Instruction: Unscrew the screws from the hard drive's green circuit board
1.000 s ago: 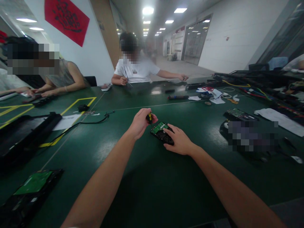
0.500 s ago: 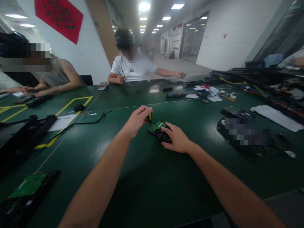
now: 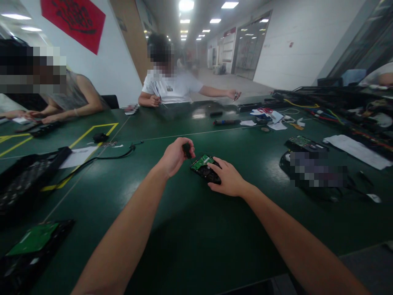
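Note:
In front of me on the green table lies a small black casing with a green circuit board on its upper face. My right hand grips its right side, thumb at the near edge and fingers over the board. Just left of the board, my left hand is closed around a screwdriver with a stubby dark handle. Its shaft and tip are too small and dark to follow, so I cannot tell whether it touches the board.
A similar black unit with a green board lies at the near left, below a black tray. Rightward sit another circuit-board unit, cables and a white sheet. Two people work across the table, a black cable nearer me.
My left hand has turned and shifted slightly left, so the handle's yellow marks no longer show and its dark end does. My right hand stays on the casing.

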A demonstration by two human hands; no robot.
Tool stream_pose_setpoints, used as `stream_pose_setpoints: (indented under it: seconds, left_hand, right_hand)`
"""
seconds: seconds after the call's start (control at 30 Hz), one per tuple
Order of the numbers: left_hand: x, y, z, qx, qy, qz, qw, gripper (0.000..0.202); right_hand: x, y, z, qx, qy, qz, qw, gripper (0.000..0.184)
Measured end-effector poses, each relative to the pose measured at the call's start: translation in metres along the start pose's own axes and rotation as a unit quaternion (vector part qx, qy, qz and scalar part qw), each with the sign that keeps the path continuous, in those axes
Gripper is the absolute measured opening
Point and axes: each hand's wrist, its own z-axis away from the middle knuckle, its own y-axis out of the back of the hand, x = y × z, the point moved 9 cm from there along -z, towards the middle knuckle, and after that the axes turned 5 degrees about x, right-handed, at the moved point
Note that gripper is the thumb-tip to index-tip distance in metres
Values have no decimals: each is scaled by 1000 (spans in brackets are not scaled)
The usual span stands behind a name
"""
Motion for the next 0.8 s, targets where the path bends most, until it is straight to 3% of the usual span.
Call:
stream_pose_setpoints:
  seconds: [0.2, 0.47, 0.57, 0.7, 0.8]
  left_hand:
    - [-4, -3, -3, -13, -23, -7, 1000, 20]
    - [-6, 3, -6, 17, -51, 6, 999, 37]
    - [-3, 0, -5, 2, -62, -8, 998, 35]
    - [8, 5, -4, 24, -96, -51, 994, 28]
    - [11, 4, -2, 20, -88, -64, 994, 24]
  right_hand:
    - [-3, 1, 0, -5, 4, 9, 1000, 85]
    - [-1, 0, 0, 4, 8, 11, 1000, 84]
    - [-1, 0, 0, 3, 6, 10, 1000, 85]
    - [-3, 1, 0, 2, 7, 6, 1000, 83]
    - [-3, 1, 0, -1, 6, 8, 1000, 83]
